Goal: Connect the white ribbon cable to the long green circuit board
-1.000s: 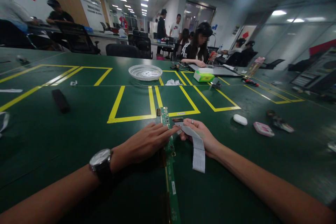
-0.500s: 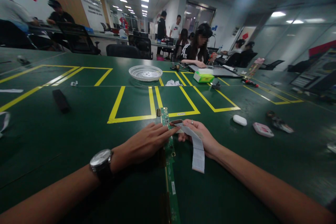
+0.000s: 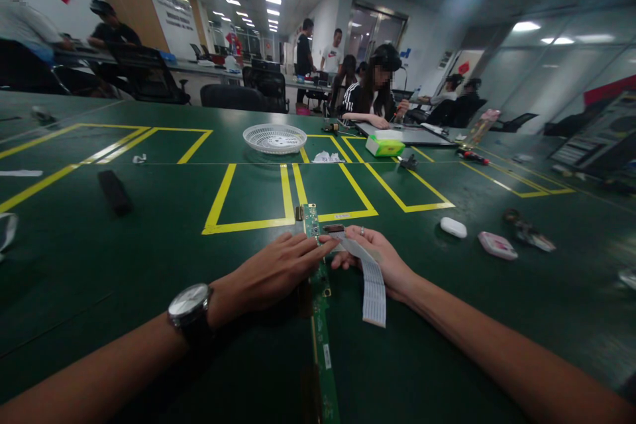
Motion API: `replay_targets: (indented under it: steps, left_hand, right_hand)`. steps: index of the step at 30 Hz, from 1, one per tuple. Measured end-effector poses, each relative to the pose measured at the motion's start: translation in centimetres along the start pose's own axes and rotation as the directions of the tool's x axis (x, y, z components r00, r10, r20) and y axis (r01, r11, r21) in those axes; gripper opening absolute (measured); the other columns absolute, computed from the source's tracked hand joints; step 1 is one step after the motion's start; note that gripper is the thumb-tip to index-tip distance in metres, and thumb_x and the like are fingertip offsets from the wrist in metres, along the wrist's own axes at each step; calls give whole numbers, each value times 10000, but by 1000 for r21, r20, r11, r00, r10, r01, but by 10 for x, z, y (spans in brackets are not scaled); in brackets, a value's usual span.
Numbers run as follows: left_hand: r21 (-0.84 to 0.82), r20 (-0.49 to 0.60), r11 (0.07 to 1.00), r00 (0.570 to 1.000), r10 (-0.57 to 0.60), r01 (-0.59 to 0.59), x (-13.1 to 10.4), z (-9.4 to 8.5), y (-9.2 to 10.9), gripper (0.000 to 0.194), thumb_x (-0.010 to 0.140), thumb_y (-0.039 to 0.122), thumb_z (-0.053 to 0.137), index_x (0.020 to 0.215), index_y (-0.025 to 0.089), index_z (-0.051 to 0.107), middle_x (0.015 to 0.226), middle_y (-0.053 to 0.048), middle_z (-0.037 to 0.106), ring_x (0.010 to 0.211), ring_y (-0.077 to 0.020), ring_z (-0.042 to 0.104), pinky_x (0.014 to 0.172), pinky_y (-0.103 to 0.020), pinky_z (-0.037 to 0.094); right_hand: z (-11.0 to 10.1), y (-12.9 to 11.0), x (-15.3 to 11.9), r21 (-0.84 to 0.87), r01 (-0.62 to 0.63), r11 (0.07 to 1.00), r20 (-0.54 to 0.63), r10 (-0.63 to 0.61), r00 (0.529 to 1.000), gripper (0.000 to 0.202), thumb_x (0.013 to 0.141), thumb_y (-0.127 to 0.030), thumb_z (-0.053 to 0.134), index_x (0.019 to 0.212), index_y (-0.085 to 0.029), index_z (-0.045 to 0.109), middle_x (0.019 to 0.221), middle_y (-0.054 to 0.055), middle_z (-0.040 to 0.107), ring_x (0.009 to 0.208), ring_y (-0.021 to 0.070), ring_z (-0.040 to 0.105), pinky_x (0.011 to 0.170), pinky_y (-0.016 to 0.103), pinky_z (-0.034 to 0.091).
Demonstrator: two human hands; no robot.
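A long, narrow green circuit board (image 3: 322,351) runs up the table from the bottom edge of the view. Over its upper part lies my left hand (image 3: 278,266), fingers together, with the index fingertip touching the connector end of a grey ribbon cable (image 3: 373,285). My right hand (image 3: 380,258) pinches that same cable end just right of the board, and the cable's free end hangs down below the fingers. How far the connector sits from the board's socket is hidden by the fingers.
Ahead are a white basket (image 3: 275,139), crumpled paper (image 3: 328,157) and a green tissue pack (image 3: 385,144). A white case (image 3: 453,227) and a pink box (image 3: 497,246) lie right, a black block (image 3: 114,192) left. A person (image 3: 375,89) sits across the table.
Both hands stay nearly in place. The lower fingers of my right hand have shifted slightly left, toward the board.
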State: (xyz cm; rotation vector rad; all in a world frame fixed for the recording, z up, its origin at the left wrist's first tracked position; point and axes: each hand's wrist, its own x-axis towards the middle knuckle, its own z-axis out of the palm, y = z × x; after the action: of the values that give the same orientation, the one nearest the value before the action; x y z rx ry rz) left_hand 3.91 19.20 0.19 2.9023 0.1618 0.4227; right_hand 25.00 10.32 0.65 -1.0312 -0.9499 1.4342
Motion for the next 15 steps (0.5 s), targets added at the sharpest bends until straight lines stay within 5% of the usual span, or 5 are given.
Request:
replay_targets:
  steps: [8, 15]
  left_hand:
    - [19, -15, 1000, 1000, 14, -13, 0, 3, -2, 552, 1027, 140, 383, 1544, 230, 214, 1215, -92, 579, 984, -216, 552, 874, -371, 408]
    - [-8, -1, 1000, 1000, 16, -16, 0, 0, -1, 544, 1030, 139, 383, 1538, 243, 221, 1244, -86, 568, 994, -217, 546, 885, -386, 401]
  right_hand:
    - [-7, 4, 1, 65, -4, 998, -2, 4, 1000, 251, 924, -353, 631, 1057, -140, 613, 1122, 127, 700, 767, 128, 712, 630, 192, 565]
    - [-6, 4, 1, 38, 9, 999, 18, -10, 1000, 244, 914, -370, 642, 1007, -147, 611, 1063, 117, 714, 746, 134, 706, 621, 208, 556]
